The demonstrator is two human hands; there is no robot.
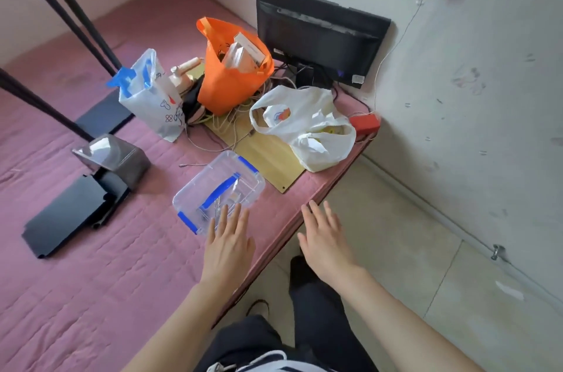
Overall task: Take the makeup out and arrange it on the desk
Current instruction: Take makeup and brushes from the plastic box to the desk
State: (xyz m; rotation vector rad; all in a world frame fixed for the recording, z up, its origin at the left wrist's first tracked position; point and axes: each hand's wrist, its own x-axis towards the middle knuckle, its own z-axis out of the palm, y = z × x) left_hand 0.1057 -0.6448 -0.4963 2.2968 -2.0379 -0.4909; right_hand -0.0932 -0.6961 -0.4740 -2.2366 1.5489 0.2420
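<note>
A clear plastic box (195, 198) with blue latches and a blue handle sits shut on the pink quilted bed (91, 265), small items dimly visible inside. My left hand (228, 245) is flat with straight fingers, its fingertips at the box's near corner. My right hand (327, 242) is spread open over the bed's edge, a little right of the box, holding nothing. A small wooden desk board (268, 158) lies just beyond the box.
On and around the board stand an orange bag (231, 79) with boxes, a white plastic bag (307, 127), a blue-and-white bag (152, 97), tangled cables and a black monitor (316, 33). A red item (365, 123) lies by the wall. Black panels (70, 216) and a clear-topped box (112, 158) lie left.
</note>
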